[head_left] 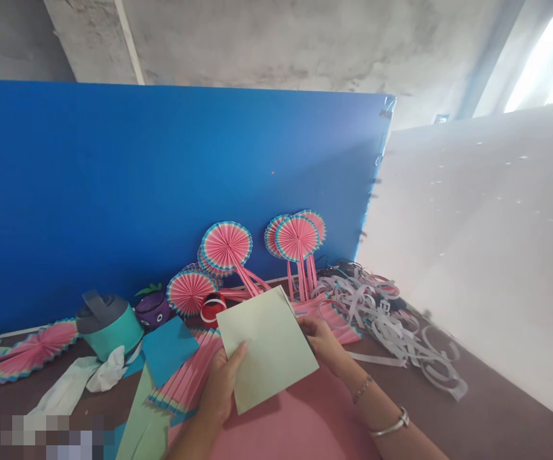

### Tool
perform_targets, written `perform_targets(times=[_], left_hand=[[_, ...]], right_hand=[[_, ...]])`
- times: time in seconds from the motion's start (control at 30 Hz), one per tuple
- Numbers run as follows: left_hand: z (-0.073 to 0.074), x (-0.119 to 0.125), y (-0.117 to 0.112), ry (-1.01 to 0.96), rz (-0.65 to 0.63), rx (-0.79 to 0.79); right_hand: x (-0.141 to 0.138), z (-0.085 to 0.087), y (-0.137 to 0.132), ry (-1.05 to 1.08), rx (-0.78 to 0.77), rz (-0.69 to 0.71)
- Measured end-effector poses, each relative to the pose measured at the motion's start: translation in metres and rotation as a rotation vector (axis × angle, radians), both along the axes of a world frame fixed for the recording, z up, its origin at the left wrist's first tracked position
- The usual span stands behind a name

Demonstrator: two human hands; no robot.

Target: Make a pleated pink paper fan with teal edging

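A pale green square of paper (271, 348) is held up in front of me, tilted, above a pink sheet (300, 425). My left hand (221, 383) grips its left edge, thumb on the face and fingers behind. At the upper right edge, my right hand (322, 342) has its fingers closed on the paper, their tips partly hidden behind it. A dark edge shows behind the right side; I cannot tell what it is. Close to my left hand lie a pleated pink paper piece (190, 377) and a blue paper square (170, 350).
Round pink paper fans (227, 246) lean on the blue partition (113, 191), with more fans (297, 237) to their right. A teal container (108, 326), purple cup (152, 310) and red tape roll (213, 310) stand left. Curled white paper strips (391, 332) heap at right.
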State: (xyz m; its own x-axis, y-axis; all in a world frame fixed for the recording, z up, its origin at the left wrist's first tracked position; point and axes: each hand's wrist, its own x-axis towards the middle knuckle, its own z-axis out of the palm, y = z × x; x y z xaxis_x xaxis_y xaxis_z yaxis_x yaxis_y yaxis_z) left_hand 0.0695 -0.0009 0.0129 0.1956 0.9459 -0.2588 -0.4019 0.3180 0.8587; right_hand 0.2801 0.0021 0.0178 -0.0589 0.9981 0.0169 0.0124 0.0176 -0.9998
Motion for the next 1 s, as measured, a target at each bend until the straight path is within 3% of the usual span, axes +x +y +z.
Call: perform_targets(times=[0.6, 1.0], left_hand=[[0.0016, -0.0003, -0.0015, 0.035, -0.005, 0.025], [-0.0048, -0.0003, -0.0001, 0.029, -0.032, 0.016]], right_hand=[[0.0004, 0.0008, -0.0016, -0.014, -0.028, -0.022], [0.0006, 0.0027, -0.0021, -0.009, -0.038, -0.04]])
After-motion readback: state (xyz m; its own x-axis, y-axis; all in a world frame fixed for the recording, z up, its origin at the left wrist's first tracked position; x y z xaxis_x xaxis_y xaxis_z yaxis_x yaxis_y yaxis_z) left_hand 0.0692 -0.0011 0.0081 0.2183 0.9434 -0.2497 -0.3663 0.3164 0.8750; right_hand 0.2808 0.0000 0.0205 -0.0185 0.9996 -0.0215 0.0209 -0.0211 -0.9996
